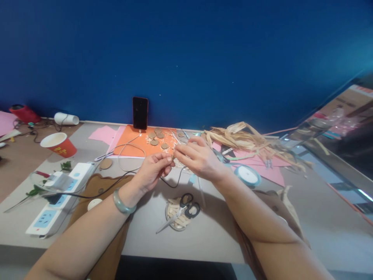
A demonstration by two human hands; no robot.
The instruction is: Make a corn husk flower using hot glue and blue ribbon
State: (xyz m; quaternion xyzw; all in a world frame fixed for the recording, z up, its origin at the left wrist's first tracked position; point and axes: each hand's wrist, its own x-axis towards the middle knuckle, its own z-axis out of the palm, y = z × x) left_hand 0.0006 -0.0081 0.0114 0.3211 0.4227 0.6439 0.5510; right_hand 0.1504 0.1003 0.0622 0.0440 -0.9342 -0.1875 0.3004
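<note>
Over the middle of the table, my left hand and my right hand meet at the fingertips. Both are closed in a pinch around something too small to make out. A bangle circles my left wrist. Below the hands, black-handled scissors lie across a small round dish of pale flat strips. Behind my fingers, an orange sheet carries several round brown discs and pale shreds. Dried husks lie heaped beyond my right hand.
A phone leans on the blue wall. At left are a white power strip with cables, a red paper cup and a white cup on its side. A ribbon spool and pink paper lie right of my forearm.
</note>
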